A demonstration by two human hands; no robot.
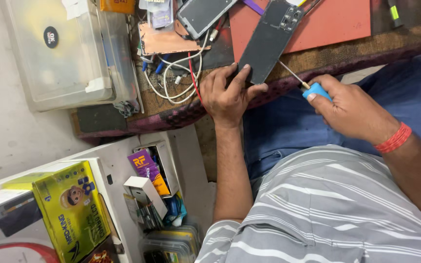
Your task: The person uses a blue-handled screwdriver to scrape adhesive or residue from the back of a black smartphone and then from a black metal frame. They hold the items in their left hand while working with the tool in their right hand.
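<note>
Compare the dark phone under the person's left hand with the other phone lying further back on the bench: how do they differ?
The held phone lies back up, showing its camera cluster; the rear phone lies screen up.
The left hand pins the held phone, and the screwdriver in the right hand points at it; nothing touches the rear phone.
The held phone partly rests on the red mat; the rear phone does not.
Both are dark slabs lying flat.

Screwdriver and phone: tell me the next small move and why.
Probably steady the tip on a screw. The right hand grips the blue-handled screwdriver, whose shaft reaches the edge of the dark phone, while the left hand pins the phone's lower end on the bench edge.
</note>
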